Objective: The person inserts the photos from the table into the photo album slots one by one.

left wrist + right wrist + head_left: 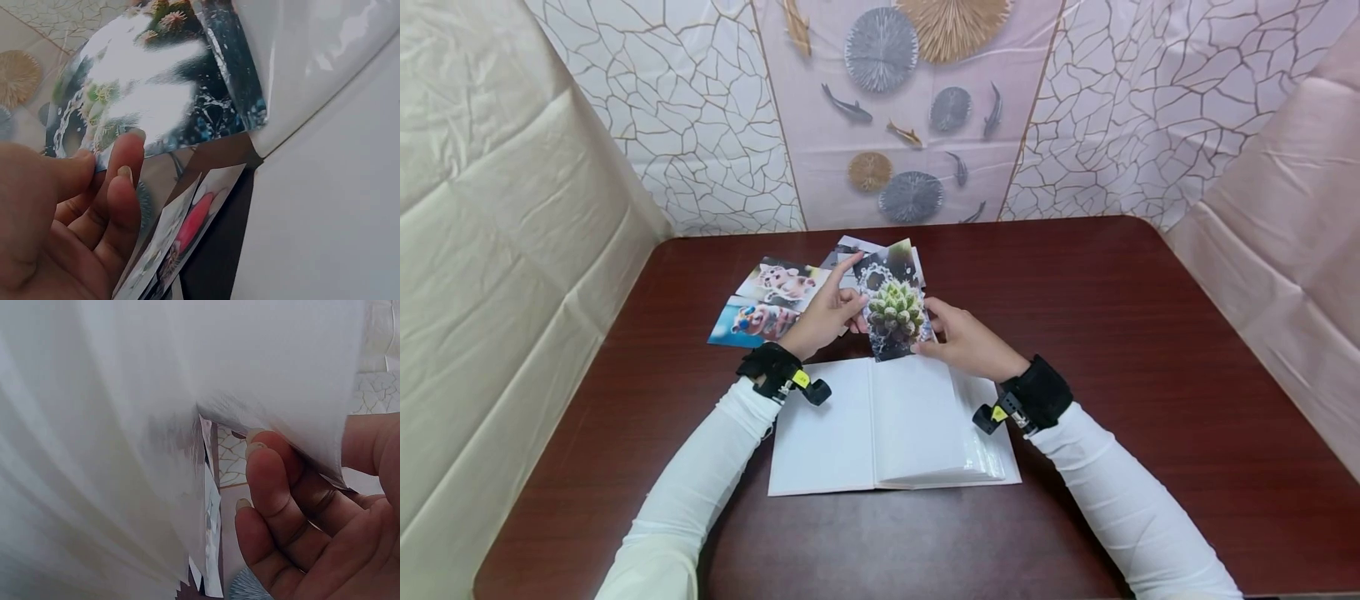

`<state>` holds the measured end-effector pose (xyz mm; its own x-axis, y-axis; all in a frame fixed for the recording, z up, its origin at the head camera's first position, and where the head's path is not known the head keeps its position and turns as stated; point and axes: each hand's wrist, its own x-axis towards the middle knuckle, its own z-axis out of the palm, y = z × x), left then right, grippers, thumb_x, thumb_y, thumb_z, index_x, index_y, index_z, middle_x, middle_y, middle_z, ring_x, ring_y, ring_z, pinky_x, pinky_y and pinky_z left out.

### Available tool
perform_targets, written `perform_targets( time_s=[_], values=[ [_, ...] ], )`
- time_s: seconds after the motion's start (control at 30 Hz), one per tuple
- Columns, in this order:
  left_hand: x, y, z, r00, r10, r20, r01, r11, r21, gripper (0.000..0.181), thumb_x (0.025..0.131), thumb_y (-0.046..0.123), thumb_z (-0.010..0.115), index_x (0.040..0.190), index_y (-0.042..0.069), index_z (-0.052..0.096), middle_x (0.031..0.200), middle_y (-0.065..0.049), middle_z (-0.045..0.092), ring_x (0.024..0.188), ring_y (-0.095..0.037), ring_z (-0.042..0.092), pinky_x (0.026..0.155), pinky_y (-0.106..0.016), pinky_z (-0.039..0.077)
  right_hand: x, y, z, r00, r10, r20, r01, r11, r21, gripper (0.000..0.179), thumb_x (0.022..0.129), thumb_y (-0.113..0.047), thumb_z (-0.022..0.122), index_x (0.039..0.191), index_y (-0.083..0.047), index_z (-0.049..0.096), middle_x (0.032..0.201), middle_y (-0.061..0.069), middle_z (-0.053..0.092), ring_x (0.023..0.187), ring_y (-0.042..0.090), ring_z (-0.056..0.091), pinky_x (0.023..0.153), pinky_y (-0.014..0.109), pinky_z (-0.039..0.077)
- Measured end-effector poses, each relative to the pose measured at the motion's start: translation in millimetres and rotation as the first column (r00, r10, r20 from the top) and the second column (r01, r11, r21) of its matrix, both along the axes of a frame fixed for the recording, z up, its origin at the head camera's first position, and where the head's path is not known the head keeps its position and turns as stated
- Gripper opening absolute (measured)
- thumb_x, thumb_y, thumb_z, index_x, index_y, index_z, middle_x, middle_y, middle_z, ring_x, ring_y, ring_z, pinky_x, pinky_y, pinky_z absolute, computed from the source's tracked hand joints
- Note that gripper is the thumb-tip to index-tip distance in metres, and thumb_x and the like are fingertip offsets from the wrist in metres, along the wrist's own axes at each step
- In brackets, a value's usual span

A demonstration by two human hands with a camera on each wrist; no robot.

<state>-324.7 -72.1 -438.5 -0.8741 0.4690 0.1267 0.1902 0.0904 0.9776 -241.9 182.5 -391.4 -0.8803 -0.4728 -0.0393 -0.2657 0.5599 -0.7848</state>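
A glossy photo of a green succulent (pixel 895 308) is held over the far edge of an open white photo album (pixel 823 425). My left hand (pixel 826 315) pinches its left edge between thumb and fingers, with the index finger stretched along the top part. My right hand (pixel 966 337) grips the opposite edge, thumb near the lower corner. In the left wrist view the photo (pixel 175 94) shows strong glare, and its lower corner meets a clear plastic sleeve (pixel 306 69). Pale sheets (pixel 81 456) fill much of the right wrist view beside the curled right fingers (pixel 269 481).
Left of the hands, two more photos (pixel 748 321) lie on the dark red-brown table (pixel 1120 333), partly under the left hand. Further prints (pixel 850 243) lie behind the succulent photo. Patterned cloth (pixel 715 125) hangs beyond the table's far edge.
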Motion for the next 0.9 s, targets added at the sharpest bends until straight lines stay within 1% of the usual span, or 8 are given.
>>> perform_targets(
  time_s=[0.1,0.17,0.3,0.47,0.53,0.7,0.8,0.9],
  values=[
    [-0.1,-1.6,1.4,1.000,0.001,-0.013,-0.001,1.000,-0.026,0.067,0.106,0.011,0.051,0.161,0.032,0.019,0.084,-0.010,0.061,0.067,-0.017,0.066,0.068,-0.038,0.054,0.0,0.0,-0.7,1.000,0.007,0.004,-0.007,1.000,-0.008,0.068,0.098,-0.009,0.066,0.153,0.002,0.028,0.088,0.014,0.067,0.064,0.017,0.051,0.062,0.031,0.037],
    [-0.3,-2.1,1.7,1.000,0.008,-0.017,-0.009,0.999,-0.031,0.065,0.106,0.011,0.051,0.161,0.028,0.021,0.084,-0.008,0.062,0.068,-0.017,0.065,0.068,-0.038,0.054,0.4,-0.1,-0.8,1.000,0.009,0.004,-0.009,1.000,-0.012,0.065,0.098,-0.008,0.066,0.151,0.002,0.030,0.073,0.007,0.056,0.057,0.017,0.039,0.058,0.031,0.033],
    [-0.1,-2.2,1.3,1.000,0.016,-0.021,-0.017,0.999,-0.027,0.060,0.106,0.011,0.051,0.159,0.028,0.027,0.084,-0.005,0.061,0.068,-0.017,0.064,0.066,-0.034,0.052,1.7,-0.3,-0.2,1.000,0.016,-0.004,-0.016,1.000,-0.013,0.062,0.098,-0.008,0.065,0.149,0.001,0.032,0.064,0.000,0.037,0.054,0.016,0.029,0.057,0.030,0.028],
    [3.2,-2.3,1.1,1.000,0.013,-0.011,-0.013,1.000,-0.026,0.055,0.107,0.014,0.051,0.156,0.030,0.032,0.087,-0.006,0.061,0.068,-0.015,0.063,0.067,-0.030,0.050,1.1,0.0,-1.1,1.000,0.020,-0.006,-0.020,1.000,-0.011,0.064,0.099,-0.010,0.065,0.152,0.001,0.029,0.081,0.014,0.061,0.065,0.020,0.048,0.065,0.033,0.036],
    [4.6,-2.6,0.9,1.000,0.015,-0.011,-0.015,0.999,-0.032,0.053,0.107,0.016,0.052,0.155,0.029,0.034,0.088,-0.006,0.060,0.068,-0.016,0.063,0.067,-0.030,0.049,0.6,-0.2,-1.8,1.000,0.013,-0.002,-0.013,1.000,-0.008,0.067,0.099,-0.010,0.065,0.154,0.001,0.027,0.102,0.021,0.068,0.078,0.022,0.059,0.070,0.035,0.039],
    [5.0,-2.6,-0.1,0.999,0.023,-0.022,-0.024,0.999,-0.043,0.051,0.106,0.017,0.053,0.154,0.028,0.037,0.087,-0.006,0.060,0.069,-0.017,0.062,0.067,-0.031,0.049,1.4,-0.8,-1.2,1.000,0.004,0.007,-0.004,1.000,0.003,0.071,0.100,-0.011,0.064,0.157,0.001,0.023,0.131,0.025,0.062,0.108,0.032,0.066,0.077,0.036,0.044],
    [4.8,-2.1,-0.1,0.999,0.022,-0.024,-0.023,0.999,-0.040,0.052,0.106,0.016,0.053,0.154,0.025,0.037,0.087,-0.005,0.060,0.069,-0.017,0.062,0.066,-0.030,0.048,2.1,-0.5,-1.0,1.000,0.006,0.015,-0.006,1.000,0.000,0.074,0.100,-0.011,0.064,0.158,0.000,0.020,0.134,0.026,0.060,0.112,0.034,0.065,0.080,0.036,0.046],
    [4.8,-2.1,0.1,0.999,0.023,-0.025,-0.024,0.999,-0.041,0.052,0.106,0.015,0.053,0.155,0.022,0.037,0.086,-0.005,0.059,0.068,-0.017,0.062,0.065,-0.030,0.048,2.5,-0.6,-0.5,1.000,0.008,0.021,-0.008,1.000,-0.005,0.073,0.100,-0.012,0.063,0.158,0.000,0.020,0.127,0.024,0.063,0.104,0.031,0.066,0.078,0.036,0.044]
  ],
)
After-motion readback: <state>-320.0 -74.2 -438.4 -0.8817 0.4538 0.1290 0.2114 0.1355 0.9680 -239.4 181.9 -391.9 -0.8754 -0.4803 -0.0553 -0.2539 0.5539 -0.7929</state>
